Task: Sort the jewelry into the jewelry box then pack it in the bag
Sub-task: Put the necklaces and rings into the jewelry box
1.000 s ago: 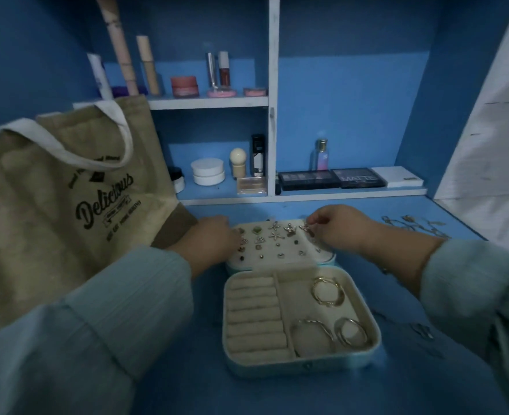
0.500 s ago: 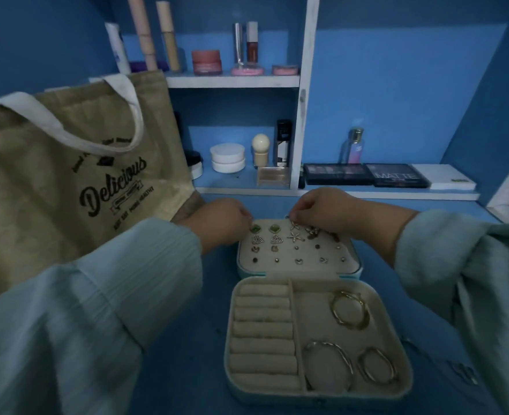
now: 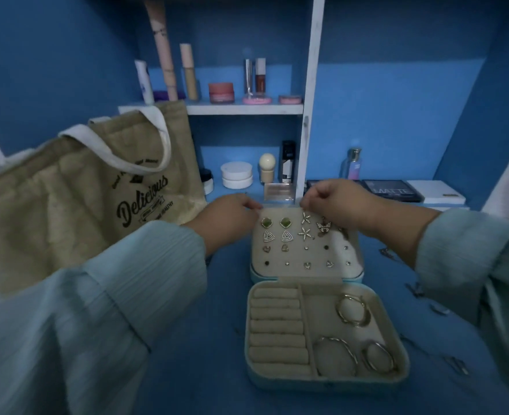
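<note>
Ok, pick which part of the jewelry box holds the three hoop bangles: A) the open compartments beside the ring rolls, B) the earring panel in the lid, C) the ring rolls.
A: the three hoop bangles lie in the open compartments to the right of the ring rolls in the jewelry box.

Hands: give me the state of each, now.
Left hand: fingers curled at the far left corner of the jewelry box lid; grip unclear.
Right hand: fingers curled at the lid's far edge; contents unclear.

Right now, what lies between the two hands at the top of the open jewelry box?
In the head view, only the bare upper edge of the lid panel lies between the left hand and right hand; the earrings sit just below it.
</note>
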A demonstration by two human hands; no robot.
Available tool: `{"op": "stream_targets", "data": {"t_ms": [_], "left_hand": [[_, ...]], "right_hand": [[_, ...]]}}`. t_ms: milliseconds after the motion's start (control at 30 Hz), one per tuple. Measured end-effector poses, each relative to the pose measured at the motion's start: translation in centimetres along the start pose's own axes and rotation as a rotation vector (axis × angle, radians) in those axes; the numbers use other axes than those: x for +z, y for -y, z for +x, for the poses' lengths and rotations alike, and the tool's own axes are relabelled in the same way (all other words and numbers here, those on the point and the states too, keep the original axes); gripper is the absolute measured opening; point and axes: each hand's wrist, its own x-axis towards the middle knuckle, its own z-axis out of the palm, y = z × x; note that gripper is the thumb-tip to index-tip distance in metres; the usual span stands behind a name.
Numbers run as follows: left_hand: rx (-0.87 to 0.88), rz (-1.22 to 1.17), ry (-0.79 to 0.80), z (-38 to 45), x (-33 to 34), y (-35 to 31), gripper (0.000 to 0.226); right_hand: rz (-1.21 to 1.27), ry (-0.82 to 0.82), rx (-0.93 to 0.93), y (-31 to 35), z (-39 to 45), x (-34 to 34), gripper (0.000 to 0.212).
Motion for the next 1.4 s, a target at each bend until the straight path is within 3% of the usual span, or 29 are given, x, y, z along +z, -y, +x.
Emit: {"op": "stream_targets", "data": {"t_ms": [433, 667, 800, 1067, 1267, 1400], "left_hand": [[0.243, -0.086, -0.117, -9.2, -2.5, -1.3, 0.009], [0.480, 0.334, 0.008, -13.6, -2.6, 0.1, 0.007], [0.547, 0.419, 0.077, -14.6, -1.3, 1.6, 0.013], [0.568, 0.353, 0.029, -15.1, -0.2, 2.8, 0.014], [0.510, 0.259, 0.008, -14.0, -0.3, 1.5, 0.013], [0.513, 0.280, 0.091, -12.2, -0.5, -1.2, 0.013]], "right_hand": [[-0.014, -0.063, -0.076, 2.1, -9.6, -3.5, 0.008], [-0.243, -0.038, -0.206, 0.5, -15.0, -1.7, 0.007], [-0.293, -0.047, -0.280, -1.0, -16.2, 0.1, 0.006], [-0.304, -0.140, -0.338, -2.5, -16.8, 1.4, 0.008], [-0.184, -0.179, -0.310, -2.3, -16.6, 0.8, 0.021], [-0.218, -0.169, -0.267, -2.5, -16.0, -0.7, 0.024]]}}
